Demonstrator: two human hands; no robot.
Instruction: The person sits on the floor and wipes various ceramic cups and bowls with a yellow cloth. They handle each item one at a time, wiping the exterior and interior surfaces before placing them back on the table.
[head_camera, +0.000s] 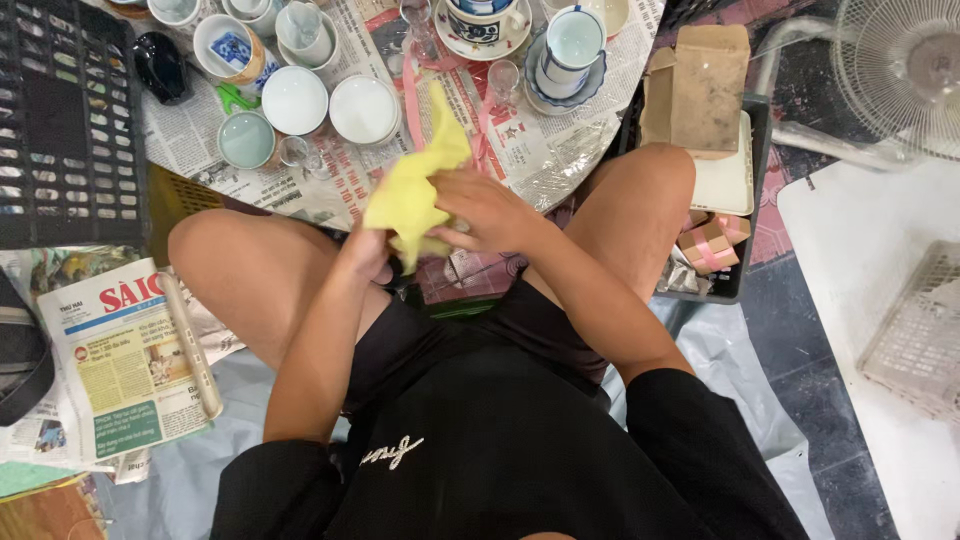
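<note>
yellow cloth (412, 190) bunched to wipe | left hand (368, 255) fingers grip it underneath | right hand (487, 210) fingers pinch it | cups (296, 99) beyond on counter (560, 150)

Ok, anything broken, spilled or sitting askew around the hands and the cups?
Nothing stands out. Both hands, left hand and right hand, hold a yellow cloth; the cups and bowls sit upright on the newspaper-covered table, with no spills or breakage visible.

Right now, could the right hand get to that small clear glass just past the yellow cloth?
Probably yes. The right hand grips the yellow cloth together with the left hand, and the small glass stands just beyond on the newspaper with nothing between, though the hand is occupied.
</note>
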